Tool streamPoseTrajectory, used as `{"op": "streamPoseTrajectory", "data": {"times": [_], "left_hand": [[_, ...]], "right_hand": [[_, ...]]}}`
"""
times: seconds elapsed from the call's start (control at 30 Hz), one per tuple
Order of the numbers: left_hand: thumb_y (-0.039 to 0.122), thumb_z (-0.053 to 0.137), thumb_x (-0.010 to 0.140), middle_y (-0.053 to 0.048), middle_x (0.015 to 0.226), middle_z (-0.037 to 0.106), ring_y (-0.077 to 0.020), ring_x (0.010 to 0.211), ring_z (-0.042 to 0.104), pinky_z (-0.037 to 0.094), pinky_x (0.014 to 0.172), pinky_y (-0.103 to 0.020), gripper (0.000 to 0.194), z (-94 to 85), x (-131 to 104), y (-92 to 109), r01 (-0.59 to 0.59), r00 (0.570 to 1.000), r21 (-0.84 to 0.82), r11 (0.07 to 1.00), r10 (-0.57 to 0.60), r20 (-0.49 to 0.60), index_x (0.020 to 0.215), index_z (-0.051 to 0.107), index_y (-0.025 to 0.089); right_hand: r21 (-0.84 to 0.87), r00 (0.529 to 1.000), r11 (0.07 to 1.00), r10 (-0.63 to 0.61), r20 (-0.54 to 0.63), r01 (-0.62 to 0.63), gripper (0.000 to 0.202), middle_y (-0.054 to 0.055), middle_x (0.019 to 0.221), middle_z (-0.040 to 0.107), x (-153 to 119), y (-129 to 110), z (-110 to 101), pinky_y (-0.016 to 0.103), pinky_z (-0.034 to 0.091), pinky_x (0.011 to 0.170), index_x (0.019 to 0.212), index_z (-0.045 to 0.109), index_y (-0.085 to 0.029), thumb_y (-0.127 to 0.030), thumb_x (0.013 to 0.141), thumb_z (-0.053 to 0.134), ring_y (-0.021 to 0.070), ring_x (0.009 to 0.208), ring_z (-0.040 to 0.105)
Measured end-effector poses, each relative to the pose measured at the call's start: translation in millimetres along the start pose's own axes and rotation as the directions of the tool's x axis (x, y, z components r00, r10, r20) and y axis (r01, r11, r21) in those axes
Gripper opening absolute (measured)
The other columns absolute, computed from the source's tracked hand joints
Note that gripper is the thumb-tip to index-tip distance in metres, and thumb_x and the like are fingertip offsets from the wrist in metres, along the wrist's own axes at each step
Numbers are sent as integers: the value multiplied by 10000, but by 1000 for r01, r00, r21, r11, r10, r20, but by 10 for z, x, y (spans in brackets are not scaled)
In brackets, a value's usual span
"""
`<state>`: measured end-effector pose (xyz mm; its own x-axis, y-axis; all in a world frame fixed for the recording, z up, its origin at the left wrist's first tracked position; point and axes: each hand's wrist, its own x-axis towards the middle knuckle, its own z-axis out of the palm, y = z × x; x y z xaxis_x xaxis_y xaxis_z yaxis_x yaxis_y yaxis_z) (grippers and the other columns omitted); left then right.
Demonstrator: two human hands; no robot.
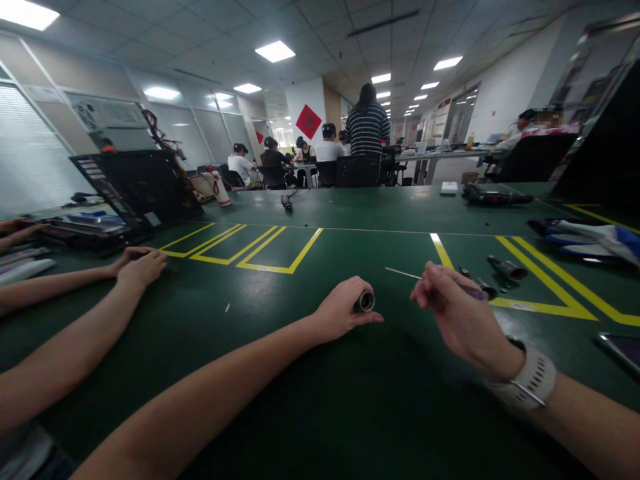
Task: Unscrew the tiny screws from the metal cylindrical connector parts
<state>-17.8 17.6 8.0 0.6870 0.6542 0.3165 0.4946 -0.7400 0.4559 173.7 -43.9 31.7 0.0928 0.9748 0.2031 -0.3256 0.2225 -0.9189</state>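
Observation:
My left hand rests low over the green table, its fingers wrapped round a short dark cylindrical part. The hollow, metal-rimmed end of that part faces me. To the right, my right hand grips a thin screwdriver, whose shaft points left, above and apart from the cylinder. A bit of its purplish handle shows behind the fingers. Just beyond my right hand lie a dark tubular part and another dark part, partly covered by the hand. A pale watch strap circles my right wrist.
Yellow tape marks boxes on the green table. A co-worker's hands are at the left, near a black open-framed device. Blue-and-white gloves and a black tool lie right. Several people sit farther back.

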Motion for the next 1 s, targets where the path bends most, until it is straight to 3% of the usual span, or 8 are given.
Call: {"op": "streamPoseTrajectory", "data": {"times": [0.07,0.17,0.4,0.57,0.67,0.77,0.9,1.0], "left_hand": [[414,691,714,-2,800,526,-134,707,475,384,632,-249,328,13,4,-25,-14,999,-56,998,11,-42,815,504,164],[347,668,745,20,721,493,-113,645,448,360,595,-235,264,37,-3,-54,-48,993,-104,993,36,-110,739,479,163],[290,581,803,21,677,489,-109,622,451,347,605,-242,182,58,-16,-44,-137,987,22,990,138,-81,714,490,161],[252,575,793,7,697,507,-120,643,470,351,622,-252,136,58,-18,-43,-179,982,86,980,184,-49,733,500,156],[223,559,790,9,684,500,-121,642,466,350,629,-254,111,63,-27,-44,-188,981,79,979,191,-43,725,495,160],[211,550,783,16,665,477,-113,617,447,345,605,-244,122,68,-32,-43,-165,981,14,986,166,-97,699,474,166],[212,542,777,18,662,461,-106,601,436,341,569,-229,124,74,-30,-50,-163,979,-71,984,153,-131,692,464,169],[223,540,781,15,666,470,-107,604,439,345,570,-230,128,75,-24,-54,-141,984,-55,989,133,-121,689,470,169]], "right_hand": [[2,997,999,32,68,-32,398,-44,474,479,-43,-44,6,264,404,564,546,562,-205,-484,828,538,95,482,451],[-108,976,990,108,190,-88,434,-30,482,484,-113,-37,21,260,347,498,575,596,-197,-484,871,463,100,476,438],[-474,945,869,25,327,141,285,-31,570,501,-210,43,58,270,365,527,677,568,-202,-351,888,445,120,542,478],[-570,943,801,23,332,181,193,-15,632,542,-230,58,107,292,392,572,729,583,-199,-284,856,464,141,599,514],[-456,965,889,78,251,46,156,13,710,600,-204,107,114,303,419,600,730,613,-192,-270,820,513,154,654,547],[-130,956,971,223,192,-201,170,40,791,646,-164,182,93,311,454,654,747,637,-185,-299,821,535,165,733,581],[135,896,901,376,235,-413,161,53,816,667,-134,265,56,296,458,701,783,662,-165,-284,822,562,152,765,595],[139,909,909,361,210,-393,168,54,799,670,-151,280,48,289,453,682,782,665,-163,-291,822,564,149,747,591]]}}
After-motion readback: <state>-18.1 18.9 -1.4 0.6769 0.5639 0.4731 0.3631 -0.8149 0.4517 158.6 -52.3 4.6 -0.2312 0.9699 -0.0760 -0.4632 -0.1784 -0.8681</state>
